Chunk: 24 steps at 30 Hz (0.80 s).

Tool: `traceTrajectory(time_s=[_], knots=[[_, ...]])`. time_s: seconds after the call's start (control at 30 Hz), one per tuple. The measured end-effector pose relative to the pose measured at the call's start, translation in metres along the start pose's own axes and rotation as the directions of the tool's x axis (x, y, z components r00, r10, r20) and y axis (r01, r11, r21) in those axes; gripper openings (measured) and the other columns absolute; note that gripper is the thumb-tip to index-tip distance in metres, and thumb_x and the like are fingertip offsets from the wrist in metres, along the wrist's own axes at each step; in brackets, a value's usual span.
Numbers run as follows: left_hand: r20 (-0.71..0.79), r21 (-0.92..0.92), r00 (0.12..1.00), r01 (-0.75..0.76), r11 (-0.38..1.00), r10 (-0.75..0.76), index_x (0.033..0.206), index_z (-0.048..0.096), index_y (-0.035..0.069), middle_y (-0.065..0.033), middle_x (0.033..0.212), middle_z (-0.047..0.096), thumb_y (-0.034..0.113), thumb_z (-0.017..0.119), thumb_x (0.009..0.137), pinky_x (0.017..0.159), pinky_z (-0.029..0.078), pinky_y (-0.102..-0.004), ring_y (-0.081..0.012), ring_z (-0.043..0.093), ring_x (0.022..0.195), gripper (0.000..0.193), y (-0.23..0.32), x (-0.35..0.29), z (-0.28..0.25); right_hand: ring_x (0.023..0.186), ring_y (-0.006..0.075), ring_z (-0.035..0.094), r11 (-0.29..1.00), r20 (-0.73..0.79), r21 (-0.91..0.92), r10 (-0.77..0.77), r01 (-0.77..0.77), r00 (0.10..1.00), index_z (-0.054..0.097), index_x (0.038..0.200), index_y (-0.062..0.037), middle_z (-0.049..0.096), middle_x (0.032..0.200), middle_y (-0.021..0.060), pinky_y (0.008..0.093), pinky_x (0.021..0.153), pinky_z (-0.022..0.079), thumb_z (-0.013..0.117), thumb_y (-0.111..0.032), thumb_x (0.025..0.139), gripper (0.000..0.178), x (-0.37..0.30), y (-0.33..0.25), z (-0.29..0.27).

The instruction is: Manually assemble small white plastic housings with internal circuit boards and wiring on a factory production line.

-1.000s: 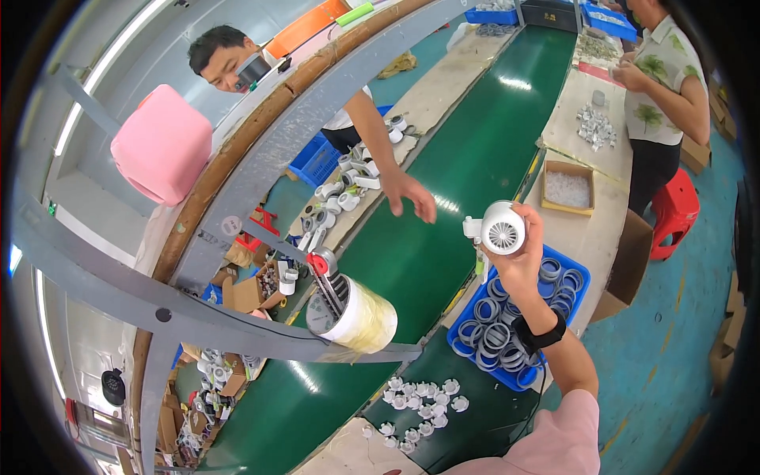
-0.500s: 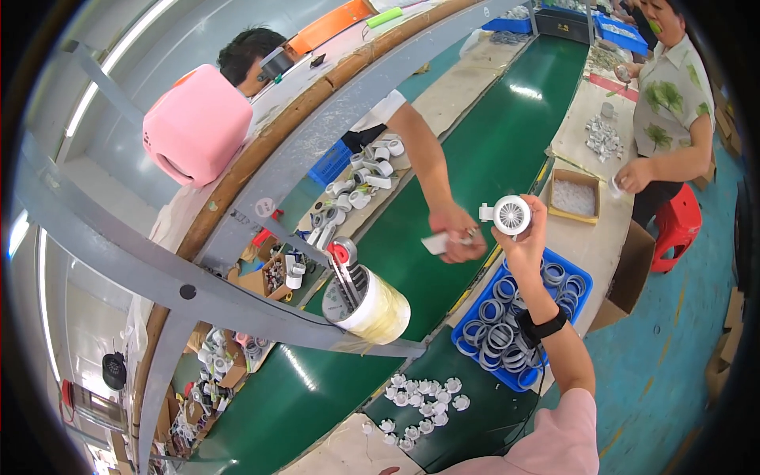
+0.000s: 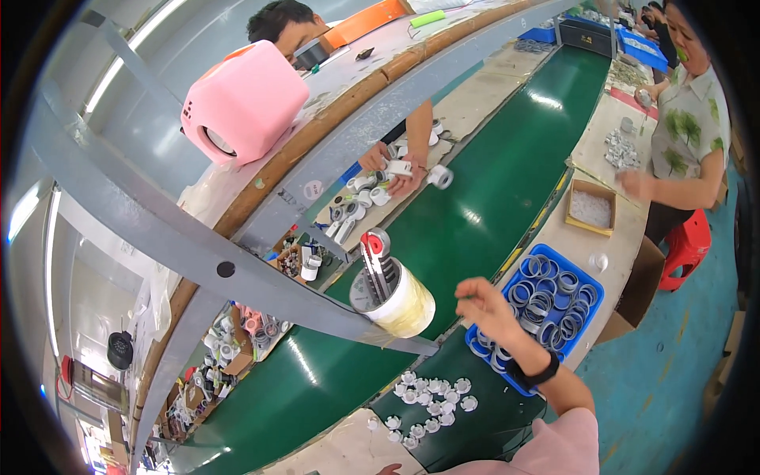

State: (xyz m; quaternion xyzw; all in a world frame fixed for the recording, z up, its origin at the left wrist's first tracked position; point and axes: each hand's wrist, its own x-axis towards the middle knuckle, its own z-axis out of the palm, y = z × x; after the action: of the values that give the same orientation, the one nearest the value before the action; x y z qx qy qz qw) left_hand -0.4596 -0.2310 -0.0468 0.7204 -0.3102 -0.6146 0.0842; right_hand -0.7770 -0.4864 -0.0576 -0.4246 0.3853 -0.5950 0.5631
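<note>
My right hand (image 3: pixel 484 307), with a dark band on its wrist, reaches over the edge of the green belt (image 3: pixel 467 229). Its fingers are apart and nothing is in them. Just below and right of it stands a blue tray (image 3: pixel 595 294) of grey rings (image 3: pixel 546 305). Only a bit of my left hand (image 3: pixel 389 469) shows at the lower edge; its fingers are hidden. Between my arms, several small white petal-edged parts (image 3: pixel 434 408) lie on a dark green surface. Across the belt, a co-worker's hands (image 3: pixel 405 180) hold a white piece, with a white round fan head (image 3: pixel 440 176) beside them.
A grey metal frame (image 3: pixel 226 269) crosses the left side, carrying a white tub (image 3: pixel 412 305) of tools. A pink box-shaped thing (image 3: pixel 245 103) sits on the shelf above. On the right, a co-worker (image 3: pixel 689 134) works beside a carton of small clear pieces (image 3: pixel 590 207).
The white fan is gone from my right hand, which has lowered and opened. The opposite co-worker's arm has drawn back to the far side. The whole view has shifted slightly.
</note>
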Motion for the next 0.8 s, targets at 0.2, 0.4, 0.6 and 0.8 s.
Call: traceTrajectory(time_s=[0.2,0.4,0.6,0.8], knots=[[0.035,-0.055,0.998,0.046,0.997,-0.044,0.117,0.052,0.012,-0.0066,0.076,0.061,0.034,0.038,0.092,0.048,0.041,-0.0253,-0.0117,0.051,0.054,0.036,0.0,0.004,0.001,0.077,0.0083,0.056,0.953,0.181,0.186,0.206,-0.239,0.962,0.052,0.103,-0.0033,0.058,0.097,0.0033,0.0213,0.067,0.045,0.052,-0.006,0.087,0.016,-0.092,0.007,0.035],[0.025,-0.066,1.0,-0.007,0.998,0.009,0.118,0.051,0.011,-0.0051,0.081,0.059,0.031,0.038,0.093,0.053,0.044,-0.0253,-0.0119,0.053,0.061,0.034,-0.015,0.007,0.002,0.072,0.0083,0.054,0.857,0.158,0.235,0.431,-0.458,0.888,0.055,0.099,-0.0021,0.061,0.09,0.0049,0.021,0.064,0.044,0.054,-0.006,0.086,0.014,-0.138,0.061,0.061],[0.068,0.039,0.964,-0.259,0.965,0.256,0.117,0.051,0.01,-0.0047,0.079,0.056,0.024,0.04,0.093,0.061,0.045,-0.026,-0.0132,0.053,0.065,0.03,-0.021,0.002,0.0,0.071,0.0086,0.055,0.841,0.297,0.164,0.456,-0.516,0.839,0.053,0.1,-0.0001,0.061,0.088,0.0065,0.0204,0.063,0.044,0.052,-0.008,0.086,0.015,-0.147,0.072,0.087],[0.069,0.072,0.963,-0.266,0.961,0.261,0.118,0.049,0.009,-0.0045,0.078,0.055,0.022,0.041,0.092,0.062,0.044,-0.0259,-0.013,0.052,0.064,0.03,-0.018,-0.001,0.003,0.07,0.0091,0.055,0.867,0.28,0.102,0.445,-0.487,0.851,0.053,0.098,0.0008,0.06,0.086,0.0068,0.0211,0.065,0.045,0.05,-0.007,0.087,0.014,-0.137,0.068,0.083]])
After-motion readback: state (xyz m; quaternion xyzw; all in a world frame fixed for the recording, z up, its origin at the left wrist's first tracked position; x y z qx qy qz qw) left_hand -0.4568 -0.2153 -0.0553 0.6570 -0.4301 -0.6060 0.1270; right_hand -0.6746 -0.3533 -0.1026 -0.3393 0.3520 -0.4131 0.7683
